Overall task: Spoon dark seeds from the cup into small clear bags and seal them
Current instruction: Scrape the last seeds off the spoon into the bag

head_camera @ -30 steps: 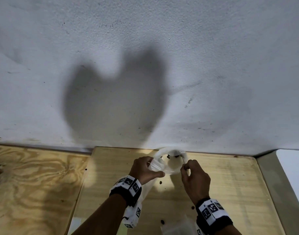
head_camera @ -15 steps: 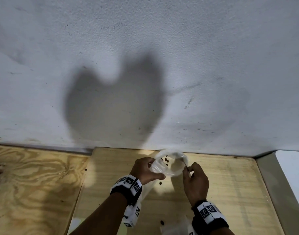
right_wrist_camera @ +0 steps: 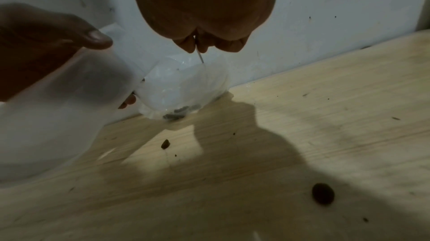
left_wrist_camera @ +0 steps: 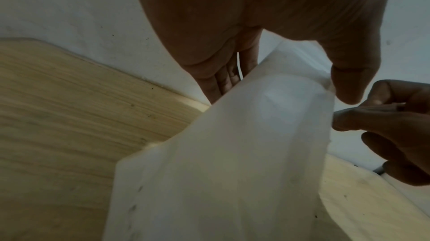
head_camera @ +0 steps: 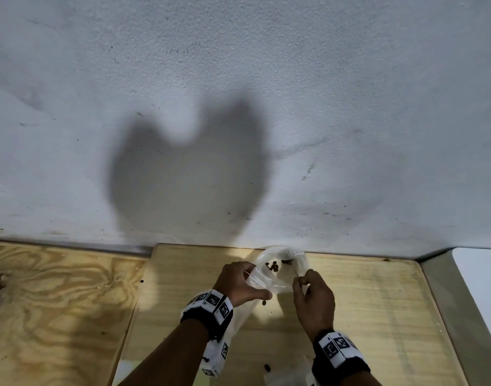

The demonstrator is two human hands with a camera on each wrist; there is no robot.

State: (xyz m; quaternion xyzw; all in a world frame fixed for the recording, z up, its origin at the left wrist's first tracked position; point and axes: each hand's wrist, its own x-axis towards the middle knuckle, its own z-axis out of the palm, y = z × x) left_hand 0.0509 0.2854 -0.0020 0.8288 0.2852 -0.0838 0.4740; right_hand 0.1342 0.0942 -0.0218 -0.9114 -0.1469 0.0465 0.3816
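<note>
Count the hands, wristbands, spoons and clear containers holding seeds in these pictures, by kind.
Hands: 2 (left hand, right hand)
Wristbands: 2 (left wristband, right wristband)
Spoon: 1
Clear container with seeds: 1
Total: 6

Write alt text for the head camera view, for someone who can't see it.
Two hands hold a clear bag with dark seeds open above a wooden table: left hand grips one side, right hand pinches the other. Loose seeds lie on the table.

Bare workroom: plywood table (head_camera: 378,316) against white wall (head_camera: 238,79).
</note>
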